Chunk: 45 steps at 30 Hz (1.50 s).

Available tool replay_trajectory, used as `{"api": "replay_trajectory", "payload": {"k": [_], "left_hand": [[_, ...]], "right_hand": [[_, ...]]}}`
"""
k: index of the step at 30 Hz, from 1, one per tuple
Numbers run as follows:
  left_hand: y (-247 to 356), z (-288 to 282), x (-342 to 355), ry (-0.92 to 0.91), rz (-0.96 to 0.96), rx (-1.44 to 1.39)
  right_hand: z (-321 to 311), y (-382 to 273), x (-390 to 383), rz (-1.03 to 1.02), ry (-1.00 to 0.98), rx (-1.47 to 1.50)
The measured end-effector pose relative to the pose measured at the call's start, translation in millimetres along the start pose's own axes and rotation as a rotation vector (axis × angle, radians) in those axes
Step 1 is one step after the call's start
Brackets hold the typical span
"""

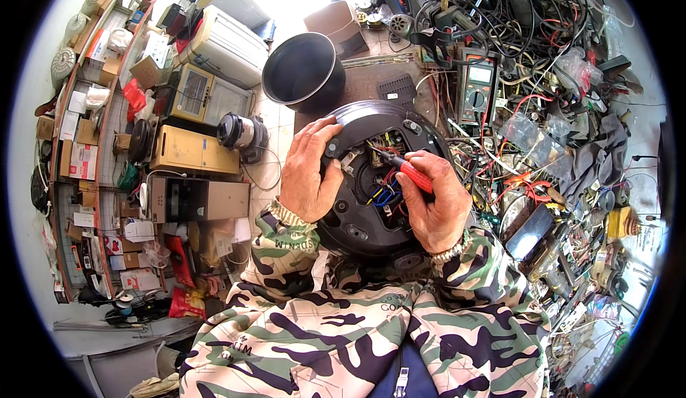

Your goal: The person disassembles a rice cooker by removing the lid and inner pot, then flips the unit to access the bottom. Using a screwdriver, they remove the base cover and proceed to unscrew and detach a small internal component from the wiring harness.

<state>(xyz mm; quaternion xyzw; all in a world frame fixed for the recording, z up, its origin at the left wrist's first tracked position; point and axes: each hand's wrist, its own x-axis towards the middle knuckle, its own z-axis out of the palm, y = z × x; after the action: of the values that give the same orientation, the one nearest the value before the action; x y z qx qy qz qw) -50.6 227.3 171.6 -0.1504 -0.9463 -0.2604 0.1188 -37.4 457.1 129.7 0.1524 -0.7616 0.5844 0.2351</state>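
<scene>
A round black cooker body (pixel 347 230) sits upside down before me with its underside opened, showing a small circuit board (pixel 389 143) and blue, yellow and red wires (pixel 386 194). My left hand (pixel 312 173) grips its left side, fingers over the rim and thumb on the underside. In my right hand (pixel 437 205) is a screwdriver (pixel 416 175) with a red-and-black handle. Its tip points up and left into the opening, near the circuit board; whether it touches anything there is hard to tell.
Beyond the cooker stands a black inner pot (pixel 304 73). A multimeter (pixel 477 87) lies at the upper right, beside tangled cables (pixel 529 12). Red-handled pliers (pixel 525 183) rest among clutter on the right. Cabinets (pixel 194 148) and loaded shelves (pixel 100 141) line the left.
</scene>
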Motion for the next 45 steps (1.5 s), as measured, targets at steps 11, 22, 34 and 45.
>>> {"api": "replay_trajectory", "payload": {"k": [11,22,34,45], "left_hand": [[1.0,-1.1,2.2,-0.002,-0.007,-0.012],[-2.3,-0.6,1.9,-0.019,-0.035,-0.028],[-3.3,1.5,-1.3,-0.007,-0.038,-0.026],[-2.4,1.8,-0.8,0.003,-0.034,-0.029]], "right_hand": [[-9.1,-9.1,-3.3,-0.063,-0.062,0.012],[-45.5,-28.8,-60.9,0.028,-0.037,0.274],[-44.4,-29.9,-78.9,0.675,-0.128,0.911],[-44.7,-26.4,-77.7,0.689,-0.144,0.91]]}}
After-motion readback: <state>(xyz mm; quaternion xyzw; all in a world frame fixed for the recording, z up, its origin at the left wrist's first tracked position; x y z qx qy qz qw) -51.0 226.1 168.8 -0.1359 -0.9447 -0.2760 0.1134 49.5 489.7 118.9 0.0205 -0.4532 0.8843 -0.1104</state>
